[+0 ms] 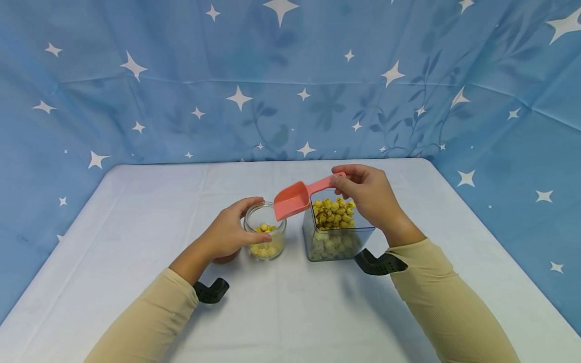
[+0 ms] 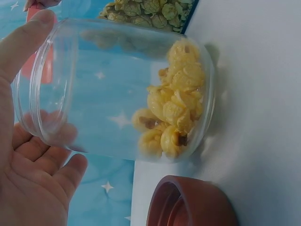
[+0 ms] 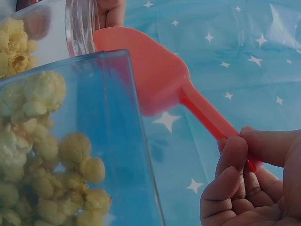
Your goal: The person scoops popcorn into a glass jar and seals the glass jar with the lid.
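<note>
- On the white surface (image 1: 281, 312): glass jar (image 2: 113, 84), upright, popcorn (image 2: 176, 103) at bottom; left hand (image 1: 229, 229) gripping it near the rim.
- By the jar's mouth: pink scoop (image 1: 292, 199), handle pinched in right hand (image 1: 369, 194); contact unclear.
- Right of jar, apart: transparent tub (image 1: 360, 239), popcorn inside.
- Beside jar: hollow brown piece (image 2: 202, 202), round.

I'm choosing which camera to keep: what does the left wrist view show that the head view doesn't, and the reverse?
Only the left wrist view shows the hollow inside of the brown round piece. Only the head view shows both tan sleeves and the black wrist pieces. Both show the left hand gripping the glass jar with popcorn in it, the pink scoop, part of the right hand, and the clear box of popcorn.
</note>
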A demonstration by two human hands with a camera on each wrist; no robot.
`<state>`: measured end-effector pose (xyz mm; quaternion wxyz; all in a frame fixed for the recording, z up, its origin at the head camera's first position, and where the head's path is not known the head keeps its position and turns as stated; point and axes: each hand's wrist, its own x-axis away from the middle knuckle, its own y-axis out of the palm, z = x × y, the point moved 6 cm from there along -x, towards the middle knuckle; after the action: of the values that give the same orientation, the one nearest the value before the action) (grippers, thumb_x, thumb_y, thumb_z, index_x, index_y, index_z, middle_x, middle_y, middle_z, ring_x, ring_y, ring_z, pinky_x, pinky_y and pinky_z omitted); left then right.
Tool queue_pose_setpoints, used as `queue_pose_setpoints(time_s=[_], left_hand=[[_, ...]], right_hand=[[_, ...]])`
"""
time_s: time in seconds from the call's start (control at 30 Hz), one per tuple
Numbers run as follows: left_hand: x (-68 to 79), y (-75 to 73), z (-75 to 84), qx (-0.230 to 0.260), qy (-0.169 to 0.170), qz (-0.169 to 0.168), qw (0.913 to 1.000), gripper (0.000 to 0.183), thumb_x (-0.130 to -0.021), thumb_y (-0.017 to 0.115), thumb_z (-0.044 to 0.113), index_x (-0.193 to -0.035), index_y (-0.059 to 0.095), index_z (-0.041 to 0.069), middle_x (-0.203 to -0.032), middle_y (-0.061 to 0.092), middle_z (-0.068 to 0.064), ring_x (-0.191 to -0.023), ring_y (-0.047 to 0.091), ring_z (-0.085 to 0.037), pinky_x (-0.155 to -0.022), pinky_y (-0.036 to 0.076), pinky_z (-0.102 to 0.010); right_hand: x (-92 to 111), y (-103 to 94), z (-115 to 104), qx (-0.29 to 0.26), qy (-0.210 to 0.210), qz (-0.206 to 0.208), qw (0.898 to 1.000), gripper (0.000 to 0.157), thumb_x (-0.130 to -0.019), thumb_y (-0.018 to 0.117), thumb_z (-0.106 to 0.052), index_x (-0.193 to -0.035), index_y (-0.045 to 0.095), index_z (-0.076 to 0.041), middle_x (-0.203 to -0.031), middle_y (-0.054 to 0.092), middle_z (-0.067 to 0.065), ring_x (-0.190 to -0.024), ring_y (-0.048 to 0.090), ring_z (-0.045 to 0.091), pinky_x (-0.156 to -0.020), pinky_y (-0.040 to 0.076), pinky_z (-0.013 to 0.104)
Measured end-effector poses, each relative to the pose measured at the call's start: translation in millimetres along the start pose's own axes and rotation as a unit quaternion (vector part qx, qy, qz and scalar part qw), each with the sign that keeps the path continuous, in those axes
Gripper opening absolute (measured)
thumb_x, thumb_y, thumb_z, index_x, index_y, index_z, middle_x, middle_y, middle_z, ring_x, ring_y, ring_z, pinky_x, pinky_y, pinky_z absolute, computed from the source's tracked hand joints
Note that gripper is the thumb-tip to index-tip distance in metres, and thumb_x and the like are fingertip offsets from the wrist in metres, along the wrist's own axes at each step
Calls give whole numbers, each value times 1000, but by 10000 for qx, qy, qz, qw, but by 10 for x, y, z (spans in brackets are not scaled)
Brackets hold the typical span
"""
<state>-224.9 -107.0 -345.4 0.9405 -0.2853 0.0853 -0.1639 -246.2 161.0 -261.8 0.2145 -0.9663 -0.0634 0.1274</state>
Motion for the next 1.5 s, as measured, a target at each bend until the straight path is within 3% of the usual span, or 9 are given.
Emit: queue_pose_setpoints(time_s=[0.27, 0.57, 0.83, 1.0, 1.17, 1.33, 1.5], left_hand=[[-6, -2, 36, -157, -74, -83, 9998, 90, -77, 87, 33, -151, 42, 8, -144, 51, -10, -131, 48, -35, -104, 42, -53], [-49, -41, 162, -668, -10, -105, 9977, 91, -79, 83, 44, -152, 42, 10, -151, 46, -7, -141, 38, -27, -112, 34, -52], [-182, -42, 461, -590, 410, -87, 9974, 88, -83, 81, 44, -154, 40, 13, -154, 43, -2, -142, 37, -25, -114, 33, -47], [-291, 67, 675, -675, 718, -156, 9950, 87, -83, 81, 44, -153, 40, 11, -153, 43, -3, -143, 35, -20, -114, 33, -45], [-396, 222, 816, -681, 892, -265, 9933, 85, -84, 82, 42, -153, 41, 12, -154, 43, -2, -142, 37, -20, -113, 35, -44], [-466, 360, 832, -706, 805, -438, 9933, 84, -85, 81, 42, -154, 41, 13, -154, 42, -2, -142, 37, -20, -113, 35, -45], [-492, 438, 817, -767, 680, -510, 9934, 82, -86, 79, 43, -153, 42, 14, -154, 42, -2, -143, 36, -22, -114, 34, -45]], right_hand=[[52, -118, 21, 86, -12, 121, 9999, 38, -100, 64, -24, -127, 65, 3, -88, 68, 10, -80, 62, 19, -72, 54, 25], [204, -527, 62, 32, -40, 518, 9986, 40, -100, 64, -23, -128, 63, 6, -84, 69, -4, -79, 61, 14, -71, 53, 18], [315, -948, 103, -813, -251, 1071, 9906, 17, -96, 69, -10, -112, 73, -8, -85, 70, 0, -73, 61, 12, -69, 53, 13], [353, -1109, 120, -33, -362, 1387, 9897, 18, -95, 69, -8, -111, 75, -13, -81, 70, -5, -70, 62, 9, -67, 51, 12], [380, -1148, 122, 977, -239, 1487, 9837, 27, -96, 69, -15, -119, 72, -2, -77, 66, -12, -71, 60, 6, -60, 47, 15], [387, -1105, 82, 1682, -229, 1484, 9742, 35, -98, 68, -22, -123, 69, 2, -76, 64, -15, -71, 60, 2, -58, 46, 15], [387, -1048, 28, 2051, -388, 1458, 9670, 33, -97, 68, -22, -120, 71, 1, -77, 65, -6, -69, 57, 4, -51, 41, 19]])
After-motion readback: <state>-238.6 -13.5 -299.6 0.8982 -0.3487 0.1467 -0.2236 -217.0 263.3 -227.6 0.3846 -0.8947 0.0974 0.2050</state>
